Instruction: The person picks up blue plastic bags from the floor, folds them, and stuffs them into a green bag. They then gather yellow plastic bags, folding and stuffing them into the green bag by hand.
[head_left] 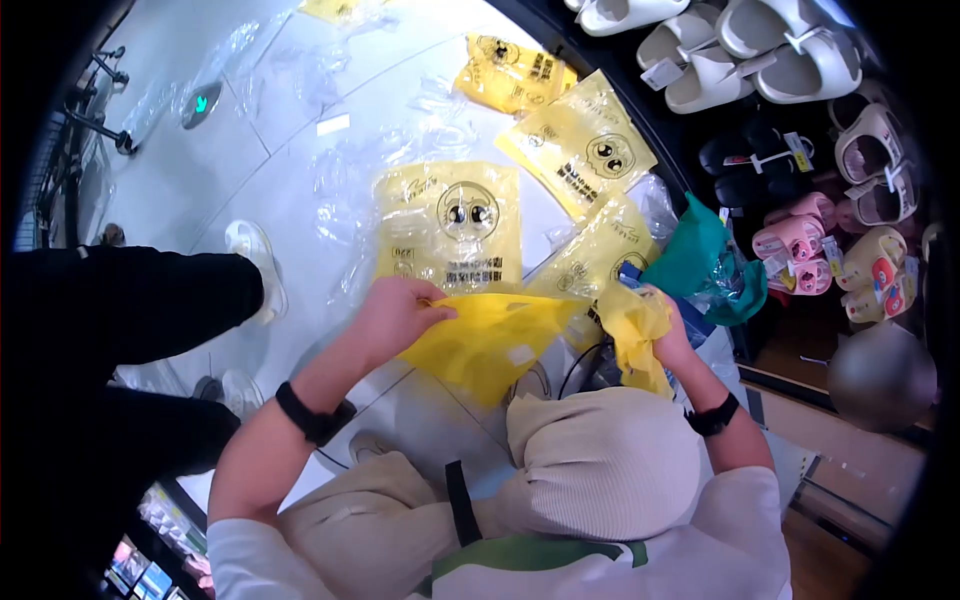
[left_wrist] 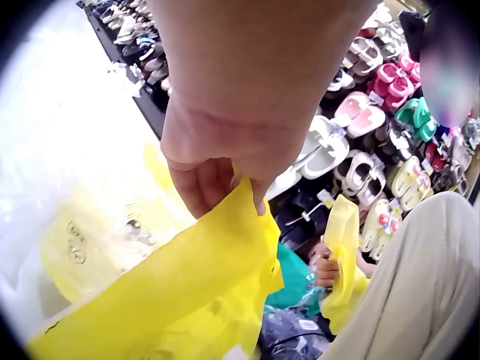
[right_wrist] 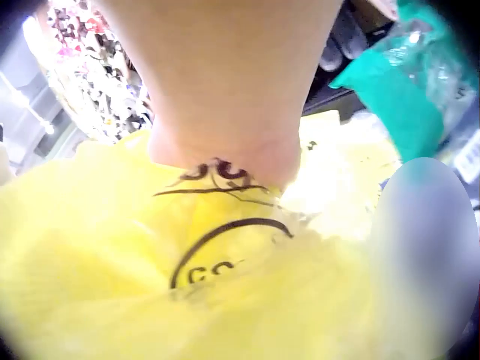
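Observation:
My left hand (head_left: 392, 318) pinches the top edge of a bright yellow plastic bag (head_left: 480, 340), which hangs spread out between my knees. In the left wrist view the thumb and fingers grip that bag (left_wrist: 202, 285) at its upper corner. On the right, my right hand (head_left: 674, 328) grips a crumpled yellow plastic bag (head_left: 638, 335), its fingers curled round the plastic. The right wrist view shows printed yellow plastic (right_wrist: 225, 262) hiding most of that hand. Beyond my left hand lies a flat yellow printed bag (head_left: 450, 225) in clear wrap on the floor.
More yellow printed packages (head_left: 580, 150) lie along the rack's foot. A green bag (head_left: 705, 260) leans by my right hand. Slippers fill the shelf (head_left: 790, 370) at right. Clear plastic wrap (head_left: 290, 75) litters the tiled floor. A person in black trousers (head_left: 150, 310) stands at left.

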